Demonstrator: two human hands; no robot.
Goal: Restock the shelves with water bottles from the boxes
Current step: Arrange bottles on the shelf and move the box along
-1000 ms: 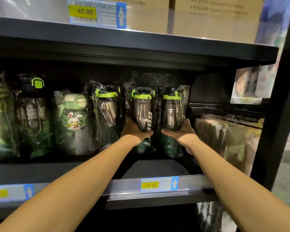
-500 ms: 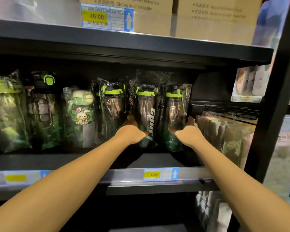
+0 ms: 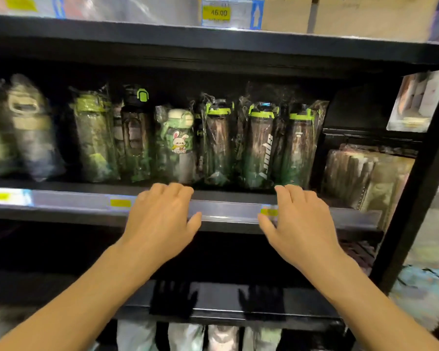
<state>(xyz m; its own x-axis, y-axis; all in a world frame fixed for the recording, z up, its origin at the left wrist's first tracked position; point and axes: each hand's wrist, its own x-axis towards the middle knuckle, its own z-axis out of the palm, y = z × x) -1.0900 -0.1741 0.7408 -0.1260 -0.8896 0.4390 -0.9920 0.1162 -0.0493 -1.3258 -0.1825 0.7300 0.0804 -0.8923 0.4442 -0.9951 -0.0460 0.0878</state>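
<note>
Head cam: nearest me, both forearms reach in from the bottom corners. L hand and R hand are palm down, fingers loose and slightly spread, holding nothing. They sit side by side w/ a gap btw them, in front of the rail on the shelf edge. Fingertips overlap the rail's top edge in view, but I can't tell if they touch it. Below the hands, the lower shelf carries two hand shadows. Pale bags show under it, too blurred to ID.

Past the rail, the bottles stand upright in a row on the mid shelf, each in clear wrap, apart from both hands. Straight ahead of my hands are three dark ones w/ green lid rings. The mid one, the sport bottle, has white lettering down its side. Further L come the bunny bottle, a black bottle w/ a green latch and a green bottle, then blurred ones at far L. R of the row, flat packs fill a separate bay.

Farthest, up top: the upper shelf w/ a yellow 46.00 tag and cardboard boxes on it.
</note>
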